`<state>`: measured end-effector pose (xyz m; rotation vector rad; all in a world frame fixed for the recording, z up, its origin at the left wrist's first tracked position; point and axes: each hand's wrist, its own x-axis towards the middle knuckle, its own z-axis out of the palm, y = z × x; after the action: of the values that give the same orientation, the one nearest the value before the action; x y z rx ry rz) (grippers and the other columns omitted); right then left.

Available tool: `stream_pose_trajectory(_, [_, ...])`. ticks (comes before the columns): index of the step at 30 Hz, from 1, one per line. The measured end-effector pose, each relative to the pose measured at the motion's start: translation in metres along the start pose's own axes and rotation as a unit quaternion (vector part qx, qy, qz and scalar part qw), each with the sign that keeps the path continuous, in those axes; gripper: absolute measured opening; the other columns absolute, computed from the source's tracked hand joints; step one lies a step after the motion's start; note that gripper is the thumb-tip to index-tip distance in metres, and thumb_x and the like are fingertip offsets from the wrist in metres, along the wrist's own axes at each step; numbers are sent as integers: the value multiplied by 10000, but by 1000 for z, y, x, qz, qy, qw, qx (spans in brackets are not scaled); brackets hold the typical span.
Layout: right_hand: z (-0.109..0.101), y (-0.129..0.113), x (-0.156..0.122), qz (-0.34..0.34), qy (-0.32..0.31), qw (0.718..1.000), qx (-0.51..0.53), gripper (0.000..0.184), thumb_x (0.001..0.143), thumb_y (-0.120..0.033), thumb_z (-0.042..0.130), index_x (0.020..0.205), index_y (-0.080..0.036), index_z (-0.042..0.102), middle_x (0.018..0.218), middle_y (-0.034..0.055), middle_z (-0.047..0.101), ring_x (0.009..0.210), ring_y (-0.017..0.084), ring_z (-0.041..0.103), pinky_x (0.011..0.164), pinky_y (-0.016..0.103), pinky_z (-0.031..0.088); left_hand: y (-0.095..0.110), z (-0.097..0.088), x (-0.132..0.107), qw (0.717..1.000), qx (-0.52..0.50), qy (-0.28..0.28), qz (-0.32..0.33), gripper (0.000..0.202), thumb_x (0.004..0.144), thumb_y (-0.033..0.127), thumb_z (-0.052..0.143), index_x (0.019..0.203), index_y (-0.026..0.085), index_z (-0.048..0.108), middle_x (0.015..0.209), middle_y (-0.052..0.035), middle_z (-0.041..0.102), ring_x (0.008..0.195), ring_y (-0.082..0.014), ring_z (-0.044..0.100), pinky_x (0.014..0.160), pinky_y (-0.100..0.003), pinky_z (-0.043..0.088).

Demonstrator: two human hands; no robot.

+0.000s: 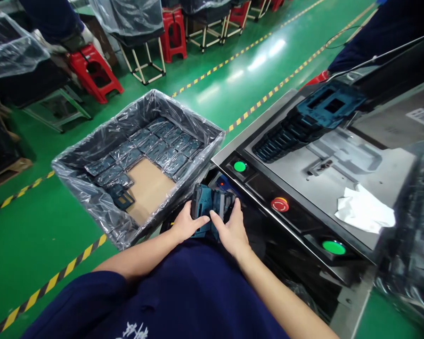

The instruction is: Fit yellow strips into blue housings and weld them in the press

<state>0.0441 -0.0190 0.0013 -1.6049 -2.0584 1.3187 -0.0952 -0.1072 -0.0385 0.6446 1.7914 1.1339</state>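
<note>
- Plastic, dark teal and blocky with cut-outs, in the head view: left part and right part, side by side before the torso, between crate and counter.
- Left grip closed around the left part, right grip around the right part; thumbs hide some of both.
- Crate lined with thin, crinkled clear film; inside, glossy bagged parts in rows, matte brown cardboard, and one loose part at its edge.
- Counter of smooth metal, carrying a ridged stack of teal parts and a limp white glove or cloth.
- Round green buttons and a red knob along its black front.
- Blurred, film-wrapped heap blocking the counter's right end.
- Glossy green floor, striped tape, red stools beyond.
</note>
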Motion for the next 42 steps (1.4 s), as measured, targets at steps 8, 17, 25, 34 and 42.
stream_pose_trajectory(8, [-2, -8, -24, -186, 72, 976, -88, 812, 900, -457, 537, 1546, -119, 181, 1452, 227, 344, 1387, 331, 371, 1132, 551, 360, -3, 2, 2, 976, -195, -71, 60, 853, 728, 751, 617, 1320, 154, 473, 1300, -154, 596, 1210, -289, 555, 1060, -423, 418])
stream_pose_trajectory(17, [-5, -29, -54, -346, -3, 928, -138, 694, 946, -178, 448, 1578, -155, 163, 1631, 201, 98, 1488, 352, 192, 1135, 581, 369, 5, -5, 7, 910, -386, -148, -31, 693, 590, 408, 884, 1175, 164, 604, 1134, -119, 698, 1076, -306, 653, 969, -442, 503])
stream_pose_trajectory(25, [-28, -53, -59, -398, -11, 905, -150, 615, 906, -85, 457, 1511, -176, 390, 1502, 168, 441, 1370, 312, 452, 1056, 493, 509, 5, -16, 6, 866, -427, -251, -65, 669, 533, 378, 903, 1109, 145, 656, 1011, -120, 734, 982, -309, 699, 903, -432, 551])
stream_pose_trajectory(34, [-38, -44, -32, -273, 132, 952, 52, 914, 747, -388, 773, 1522, -233, 314, 1478, 172, 435, 1373, 338, 414, 1112, 583, 366, 5, -16, -2, 860, -399, -309, -75, 442, 598, 298, 877, 979, 140, 720, 835, -87, 750, 766, -238, 721, 754, -341, 578])
stream_pose_trajectory(42, [-31, -17, -21, -43, -119, 920, 371, 1185, 602, -569, 838, 1556, -268, 204, 1568, 127, 342, 1387, 283, 418, 1146, 504, 313, 4, -19, -3, 874, -338, -347, -35, 638, 671, 415, 844, 1241, 195, 659, 1155, -137, 711, 1159, -342, 626, 1029, -479, 466])
